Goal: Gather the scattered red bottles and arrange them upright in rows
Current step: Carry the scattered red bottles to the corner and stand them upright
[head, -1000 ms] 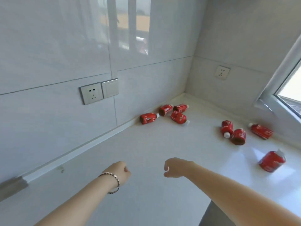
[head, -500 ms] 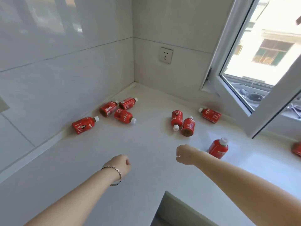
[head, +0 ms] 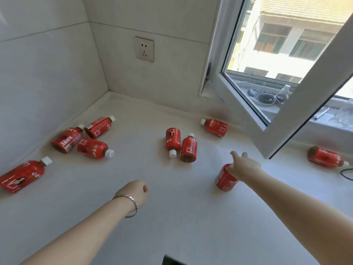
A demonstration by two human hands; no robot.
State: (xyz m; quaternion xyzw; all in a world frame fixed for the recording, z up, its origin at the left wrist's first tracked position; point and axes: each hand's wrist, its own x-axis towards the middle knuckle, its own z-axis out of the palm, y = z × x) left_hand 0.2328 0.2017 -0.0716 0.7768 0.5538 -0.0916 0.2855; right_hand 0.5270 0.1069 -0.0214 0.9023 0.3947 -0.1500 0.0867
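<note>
Head view. Step: first pickup. Right hand [head: 243, 166], fingers spread, over the nearest bottle [head: 225, 178], not yet closed on it; next move calls for clamping its body and standing it up. Left hand [head: 136, 191], loosely fisted, holds nothing. Other bottles lie scattered on the counter [head: 172, 217], capped, contents hidden by labels.

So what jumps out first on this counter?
Red bottles lie toppled all over the white counter, a cluster by the left wall and one under the open window. The right hand is open over the nearest bottle; the left hand is a fist.
</note>
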